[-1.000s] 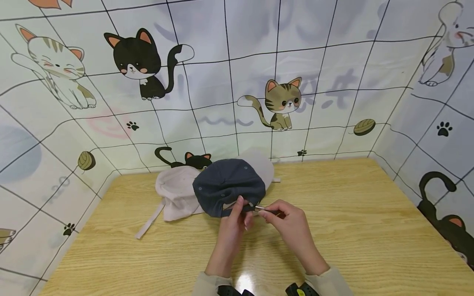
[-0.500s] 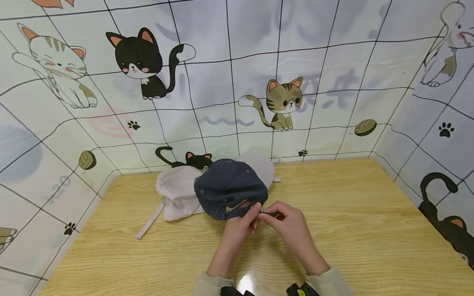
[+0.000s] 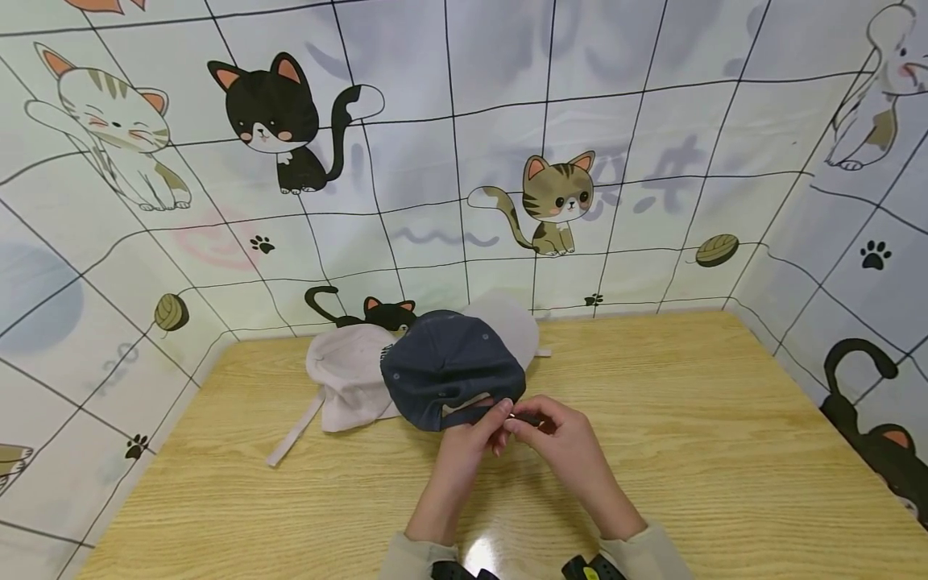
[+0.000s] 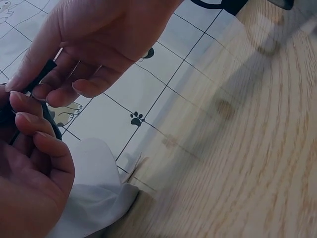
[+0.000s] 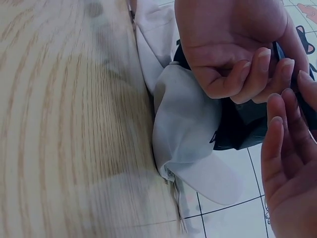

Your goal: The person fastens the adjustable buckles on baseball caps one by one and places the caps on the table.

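Note:
A navy baseball cap [image 3: 449,362] is tilted with its back opening and adjuster strap [image 3: 464,416] facing me. My left hand [image 3: 464,459] pinches that strap between thumb and fingers near its small metal buckle [image 3: 511,416]. Right beside it, the fingertips of my right hand [image 3: 569,439] pinch the dark strap end [image 3: 532,420]. In the left wrist view, a piece of the dark strap [image 4: 45,72] shows between both hands. The right wrist view shows the cap's dark cloth [image 5: 242,124] behind the left hand [image 5: 228,54]; the cap's brim is hidden.
Pale pink cap cloth [image 3: 351,379] lies left of the navy cap, with a loose strap [image 3: 296,439] trailing forward. A pale brim [image 3: 513,326] sticks out behind on the right. The wooden table [image 3: 710,451] ends at a cat-print backdrop [image 3: 413,177].
Over the last second my left hand has slid right along the strap to meet the right hand at the buckle. The cap has shifted slightly right. Little differs in the last half second.

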Tool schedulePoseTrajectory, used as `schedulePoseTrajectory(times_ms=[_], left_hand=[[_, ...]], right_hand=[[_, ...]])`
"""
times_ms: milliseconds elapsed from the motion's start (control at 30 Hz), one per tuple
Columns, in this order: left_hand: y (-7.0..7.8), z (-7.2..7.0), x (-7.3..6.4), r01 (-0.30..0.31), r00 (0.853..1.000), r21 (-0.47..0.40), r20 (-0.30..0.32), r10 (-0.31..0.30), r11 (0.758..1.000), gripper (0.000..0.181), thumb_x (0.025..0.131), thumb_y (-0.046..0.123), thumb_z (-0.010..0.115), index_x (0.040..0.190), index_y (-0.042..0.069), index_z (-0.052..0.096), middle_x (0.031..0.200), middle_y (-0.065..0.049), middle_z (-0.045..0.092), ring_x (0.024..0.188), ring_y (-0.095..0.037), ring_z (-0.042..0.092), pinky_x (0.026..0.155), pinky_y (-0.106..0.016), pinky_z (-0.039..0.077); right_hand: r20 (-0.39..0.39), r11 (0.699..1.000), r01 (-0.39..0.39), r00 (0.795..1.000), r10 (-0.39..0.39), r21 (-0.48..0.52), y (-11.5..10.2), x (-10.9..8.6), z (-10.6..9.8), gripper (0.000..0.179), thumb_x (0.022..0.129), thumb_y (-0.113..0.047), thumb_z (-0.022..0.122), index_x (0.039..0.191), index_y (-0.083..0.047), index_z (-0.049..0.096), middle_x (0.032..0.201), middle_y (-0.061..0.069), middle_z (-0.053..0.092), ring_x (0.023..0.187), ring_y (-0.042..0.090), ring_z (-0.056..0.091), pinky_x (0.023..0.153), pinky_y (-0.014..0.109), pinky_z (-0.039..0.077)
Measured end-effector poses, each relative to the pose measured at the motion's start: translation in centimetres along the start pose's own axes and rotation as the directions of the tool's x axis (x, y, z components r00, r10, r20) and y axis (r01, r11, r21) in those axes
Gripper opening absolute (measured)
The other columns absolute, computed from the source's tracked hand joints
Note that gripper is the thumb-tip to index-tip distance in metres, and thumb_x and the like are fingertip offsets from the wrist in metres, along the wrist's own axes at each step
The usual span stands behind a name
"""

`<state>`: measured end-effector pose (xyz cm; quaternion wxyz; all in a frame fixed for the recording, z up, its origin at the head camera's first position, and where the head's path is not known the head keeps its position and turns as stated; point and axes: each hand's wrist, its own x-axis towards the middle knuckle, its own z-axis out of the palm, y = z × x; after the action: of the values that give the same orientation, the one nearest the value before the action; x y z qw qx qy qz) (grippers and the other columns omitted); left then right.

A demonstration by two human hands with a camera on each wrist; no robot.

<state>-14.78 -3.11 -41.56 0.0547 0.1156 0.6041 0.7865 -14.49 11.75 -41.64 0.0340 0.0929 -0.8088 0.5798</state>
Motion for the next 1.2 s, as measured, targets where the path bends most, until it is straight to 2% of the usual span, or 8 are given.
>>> schedulePoseTrajectory(times_ms=[167, 300, 400, 567, 733, 900, 1100, 1200], left_hand=[[-1.5, -0.5, 0.4, -0.034, 0.999, 0.001, 0.013, 0.034, 0.999, 0.025, 0.09, 0.023, 0.054, 0.079, 0.0, 0.056, 0.063, -0.004, 0.049, 0.053, -0.014, 0.043, 0.049, -0.023, 0.038], [-1.8, -0.5, 0.6, -0.099, 0.994, 0.021, 0.039, 0.098, 0.995, 0.031, 0.091, 0.024, 0.053, 0.079, -0.005, 0.055, 0.06, -0.006, 0.045, 0.051, -0.015, 0.04, 0.047, -0.024, 0.037], [-1.7, -0.5, 0.6, -0.12, 0.992, 0.01, 0.037, 0.12, 0.993, 0.03, 0.092, 0.022, 0.051, 0.075, -0.003, 0.05, 0.058, -0.005, 0.039, 0.049, -0.015, 0.037, 0.046, -0.025, 0.034], [-1.6, -0.4, 0.6, -0.12, 0.992, -0.054, -0.055, 0.117, 0.991, 0.034, 0.091, 0.021, 0.052, 0.064, 0.008, 0.038, 0.055, 0.0, 0.031, 0.047, -0.012, 0.031, 0.046, -0.023, 0.029], [-1.5, -0.5, 0.5, -0.116, 0.981, -0.141, -0.173, 0.091, 0.983, 0.024, 0.09, 0.02, 0.054, 0.069, 0.009, 0.05, 0.059, 0.001, 0.039, 0.051, -0.011, 0.036, 0.049, -0.023, 0.031], [-1.3, -0.6, 0.4, -0.141, 0.97, -0.264, -0.229, 0.08, 0.954, 0.009, 0.089, 0.016, 0.055, 0.082, 0.013, 0.06, 0.072, 0.001, 0.052, 0.059, -0.013, 0.042, 0.055, -0.025, 0.035], [-1.3, -0.7, 0.3, -0.175, 0.972, -0.353, -0.212, 0.104, 0.919, 0.007, 0.091, 0.016, 0.051, 0.09, 0.015, 0.058, 0.08, 0.002, 0.056, 0.065, -0.014, 0.047, 0.059, -0.025, 0.04], [-1.4, -0.8, 0.3, -0.203, 0.97, -0.404, -0.205, 0.128, 0.892, 0.008, 0.092, 0.017, 0.05, 0.093, 0.014, 0.057, 0.08, 0.002, 0.058, 0.067, -0.014, 0.049, 0.06, -0.025, 0.041]], right_hand=[[-0.017, 0.995, 0.09, 0.996, -0.091, -0.037, -0.1, 0.0, 0.0, 0.014, 0.079, -0.037, 0.065, 0.09, -0.029, 0.066, 0.088, -0.013, 0.062, 0.078, 0.009, 0.056, 0.063, 0.027, 0.047], [-0.052, 0.982, 0.162, 0.984, -0.168, -0.096, -0.7, 0.0, 0.0, 0.006, 0.08, -0.031, 0.065, 0.085, -0.028, 0.067, 0.085, -0.015, 0.061, 0.078, 0.006, 0.056, 0.061, 0.026, 0.047], [-0.081, 0.976, 0.173, 0.98, -0.184, -0.129, -0.3, 0.1, 0.0, 0.005, 0.078, -0.034, 0.066, 0.081, -0.03, 0.066, 0.083, -0.017, 0.06, 0.076, 0.005, 0.056, 0.06, 0.025, 0.047], [-0.107, 0.982, 0.14, 0.982, -0.154, -0.125, 0.1, 0.3, 0.2, 0.007, 0.076, -0.033, 0.068, 0.077, -0.027, 0.065, 0.08, -0.017, 0.06, 0.075, 0.004, 0.056, 0.06, 0.024, 0.047], [-0.114, 0.986, 0.128, 0.984, -0.14, -0.104, -2.3, -0.4, 0.1, 0.005, 0.077, -0.019, 0.07, 0.077, -0.015, 0.067, 0.079, -0.009, 0.061, 0.072, 0.005, 0.056, 0.059, 0.025, 0.046], [-0.103, 0.991, 0.098, 0.989, -0.107, -0.089, -3.6, -0.8, -0.1, 0.008, 0.078, -0.018, 0.069, 0.079, -0.01, 0.067, 0.08, -0.006, 0.062, 0.071, 0.006, 0.056, 0.061, 0.026, 0.047], [-0.091, 0.992, 0.102, 0.99, -0.108, -0.068, -3.6, -0.9, -0.2, 0.006, 0.078, -0.016, 0.069, 0.081, -0.011, 0.067, 0.081, -0.005, 0.062, 0.071, 0.007, 0.056, 0.061, 0.028, 0.047], [-0.081, 0.991, 0.116, 0.989, -0.121, -0.064, -3.4, -0.8, -0.2, 0.006, 0.079, -0.016, 0.068, 0.082, -0.011, 0.067, 0.082, -0.004, 0.062, 0.072, 0.007, 0.056, 0.061, 0.029, 0.048]])
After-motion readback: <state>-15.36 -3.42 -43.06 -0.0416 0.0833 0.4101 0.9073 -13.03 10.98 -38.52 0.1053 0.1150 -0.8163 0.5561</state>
